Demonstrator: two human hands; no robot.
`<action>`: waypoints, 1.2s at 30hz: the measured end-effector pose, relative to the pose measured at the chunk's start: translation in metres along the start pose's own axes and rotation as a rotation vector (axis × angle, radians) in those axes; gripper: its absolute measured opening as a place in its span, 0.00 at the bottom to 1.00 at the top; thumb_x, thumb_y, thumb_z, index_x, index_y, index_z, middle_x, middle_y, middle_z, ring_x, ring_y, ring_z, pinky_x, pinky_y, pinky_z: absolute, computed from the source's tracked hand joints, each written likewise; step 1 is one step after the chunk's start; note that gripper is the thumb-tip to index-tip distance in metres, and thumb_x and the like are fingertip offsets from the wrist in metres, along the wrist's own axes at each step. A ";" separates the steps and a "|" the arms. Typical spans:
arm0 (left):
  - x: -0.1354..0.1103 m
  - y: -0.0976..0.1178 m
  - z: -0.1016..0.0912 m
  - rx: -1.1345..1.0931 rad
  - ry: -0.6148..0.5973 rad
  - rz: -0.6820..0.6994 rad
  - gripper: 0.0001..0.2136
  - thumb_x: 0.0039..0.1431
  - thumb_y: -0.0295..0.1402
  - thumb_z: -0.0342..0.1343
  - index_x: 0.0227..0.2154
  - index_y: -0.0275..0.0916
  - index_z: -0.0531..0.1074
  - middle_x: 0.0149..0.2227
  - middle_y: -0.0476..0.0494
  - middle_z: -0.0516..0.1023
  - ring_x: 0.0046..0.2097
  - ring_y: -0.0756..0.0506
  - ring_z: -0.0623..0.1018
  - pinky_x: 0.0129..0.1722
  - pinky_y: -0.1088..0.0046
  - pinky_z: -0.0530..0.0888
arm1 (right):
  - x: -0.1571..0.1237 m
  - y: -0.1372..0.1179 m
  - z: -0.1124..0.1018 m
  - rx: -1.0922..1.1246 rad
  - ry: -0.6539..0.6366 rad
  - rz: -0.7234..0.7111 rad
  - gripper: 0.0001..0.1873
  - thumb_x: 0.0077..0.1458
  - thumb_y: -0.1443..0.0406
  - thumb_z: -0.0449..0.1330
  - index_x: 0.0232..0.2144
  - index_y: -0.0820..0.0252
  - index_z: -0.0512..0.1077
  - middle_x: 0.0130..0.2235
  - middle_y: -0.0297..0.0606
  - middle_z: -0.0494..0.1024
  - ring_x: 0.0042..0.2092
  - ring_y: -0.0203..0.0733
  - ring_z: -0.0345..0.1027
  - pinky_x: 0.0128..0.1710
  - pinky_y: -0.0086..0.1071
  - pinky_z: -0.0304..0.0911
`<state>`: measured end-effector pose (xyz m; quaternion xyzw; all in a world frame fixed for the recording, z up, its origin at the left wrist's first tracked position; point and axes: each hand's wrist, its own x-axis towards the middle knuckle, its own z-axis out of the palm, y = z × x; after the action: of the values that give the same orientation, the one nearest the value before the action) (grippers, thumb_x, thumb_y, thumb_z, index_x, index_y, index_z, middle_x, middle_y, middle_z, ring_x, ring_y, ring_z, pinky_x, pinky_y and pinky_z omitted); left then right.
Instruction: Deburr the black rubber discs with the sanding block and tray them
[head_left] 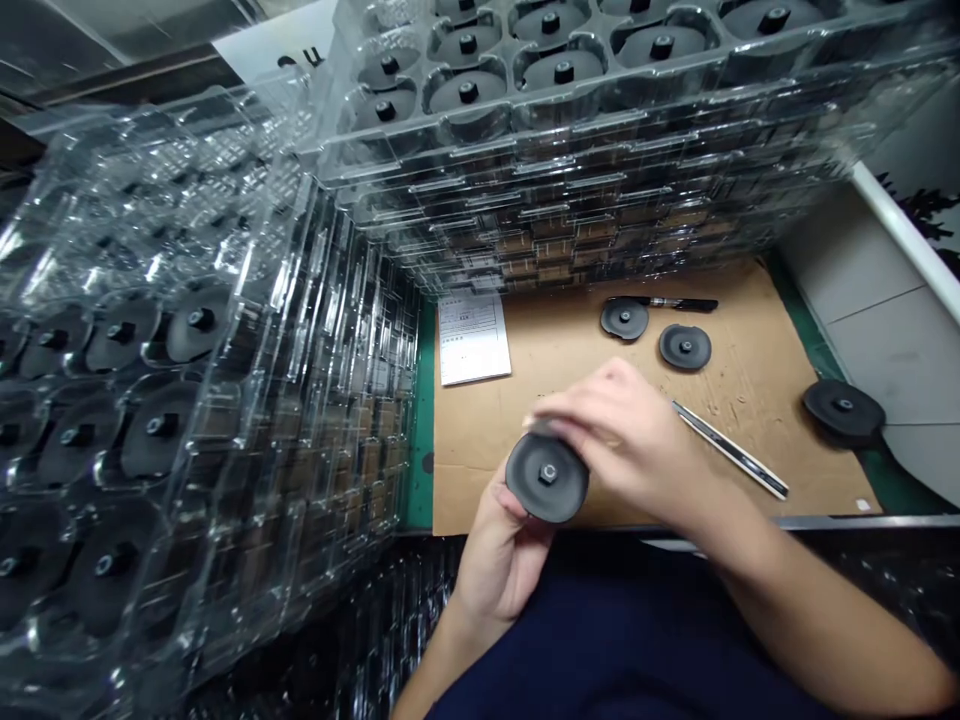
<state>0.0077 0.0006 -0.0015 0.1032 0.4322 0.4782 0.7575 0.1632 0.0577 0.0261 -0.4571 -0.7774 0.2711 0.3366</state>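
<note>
A black round disc part [547, 478] with a small hub in its middle is held over the near edge of the cardboard sheet [570, 350]. My left hand [499, 555] grips it from below, fingers curled round its rim. My right hand [626, 435] covers its top edge, fingers closed on it. Two more black discs [624, 319] [685, 347] lie flat on the cardboard further back. A fourth disc [844, 409] rests at the right edge.
Tall stacks of clear plastic trays [187, 400] holding several black discs stand at the left, and another stack [600, 150] at the back. A printed paper slip [472, 337], a black pen [675, 304] and a thin metal tool [731, 450] lie on the cardboard. A green mat [424, 420] shows beneath.
</note>
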 end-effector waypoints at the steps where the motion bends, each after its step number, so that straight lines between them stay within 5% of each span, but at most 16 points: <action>1: 0.000 0.002 0.000 -0.038 -0.035 -0.023 0.27 0.46 0.47 0.61 0.50 0.44 0.69 0.50 0.42 0.74 0.49 0.38 0.75 0.52 0.59 0.70 | -0.004 0.012 0.002 -0.020 0.010 0.108 0.10 0.58 0.67 0.54 0.39 0.57 0.75 0.35 0.35 0.78 0.37 0.41 0.62 0.40 0.37 0.57; 6: 0.001 0.011 -0.002 -0.171 -0.071 -0.027 0.24 0.46 0.45 0.61 0.48 0.46 0.71 0.53 0.45 0.73 0.50 0.40 0.75 0.51 0.68 0.71 | -0.044 0.059 0.028 0.072 -0.073 0.439 0.10 0.57 0.65 0.55 0.35 0.58 0.76 0.31 0.36 0.77 0.35 0.40 0.66 0.36 0.34 0.60; 11: 0.004 0.006 0.002 -0.161 -0.070 -0.029 0.24 0.48 0.43 0.60 0.49 0.45 0.69 0.53 0.44 0.72 0.51 0.39 0.74 0.52 0.62 0.70 | -0.044 0.040 0.022 0.138 -0.045 0.489 0.10 0.58 0.65 0.54 0.38 0.58 0.75 0.36 0.35 0.77 0.32 0.36 0.68 0.31 0.30 0.62; 15: 0.005 0.003 0.006 -0.147 -0.082 -0.015 0.25 0.47 0.42 0.62 0.50 0.45 0.69 0.52 0.45 0.73 0.54 0.42 0.72 0.53 0.67 0.69 | -0.017 -0.009 0.000 0.177 0.142 0.225 0.12 0.58 0.68 0.54 0.45 0.59 0.72 0.40 0.37 0.74 0.38 0.36 0.67 0.36 0.29 0.64; 18: 0.006 0.005 0.004 -0.090 -0.055 -0.016 0.21 0.49 0.37 0.63 0.47 0.46 0.71 0.50 0.48 0.74 0.53 0.47 0.72 0.50 0.77 0.70 | -0.008 -0.034 -0.003 0.266 0.026 0.020 0.13 0.59 0.71 0.52 0.45 0.63 0.71 0.39 0.39 0.74 0.41 0.36 0.67 0.43 0.30 0.64; 21: 0.008 0.008 0.005 -0.017 -0.020 0.035 0.19 0.51 0.32 0.62 0.48 0.47 0.70 0.50 0.49 0.75 0.50 0.48 0.74 0.46 0.79 0.72 | -0.003 -0.037 -0.001 0.294 -0.165 0.050 0.12 0.58 0.73 0.52 0.40 0.60 0.73 0.35 0.35 0.74 0.36 0.33 0.67 0.37 0.26 0.65; 25: 0.009 0.010 0.013 0.017 -0.020 0.026 0.18 0.51 0.32 0.62 0.46 0.45 0.71 0.45 0.48 0.77 0.50 0.47 0.74 0.50 0.76 0.71 | 0.001 -0.032 0.005 0.202 0.049 -0.028 0.12 0.58 0.72 0.51 0.42 0.65 0.72 0.37 0.40 0.75 0.38 0.37 0.67 0.41 0.31 0.65; 28: 0.009 0.012 0.015 0.020 -0.058 -0.013 0.19 0.48 0.31 0.64 0.45 0.45 0.72 0.46 0.47 0.77 0.49 0.47 0.75 0.51 0.75 0.71 | -0.008 -0.029 0.000 0.274 -0.001 -0.085 0.14 0.58 0.73 0.52 0.45 0.66 0.71 0.38 0.40 0.75 0.40 0.36 0.67 0.43 0.31 0.64; 32: 0.010 0.012 0.010 -0.054 -0.153 -0.065 0.20 0.46 0.36 0.65 0.45 0.47 0.73 0.48 0.49 0.76 0.47 0.48 0.76 0.47 0.78 0.72 | -0.030 -0.016 -0.018 0.349 -0.118 0.093 0.12 0.57 0.71 0.55 0.42 0.58 0.74 0.34 0.34 0.74 0.33 0.31 0.66 0.33 0.25 0.63; 36: 0.009 0.008 0.009 -0.165 -0.235 -0.079 0.24 0.43 0.44 0.64 0.46 0.49 0.72 0.50 0.50 0.74 0.48 0.44 0.76 0.49 0.71 0.73 | -0.044 0.015 -0.015 0.362 0.190 0.388 0.10 0.58 0.65 0.55 0.41 0.53 0.74 0.38 0.35 0.75 0.35 0.36 0.67 0.30 0.28 0.62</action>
<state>0.0111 0.0145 0.0037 0.0789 0.3036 0.4665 0.8270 0.1984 0.0264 0.0127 -0.5531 -0.5793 0.4209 0.4259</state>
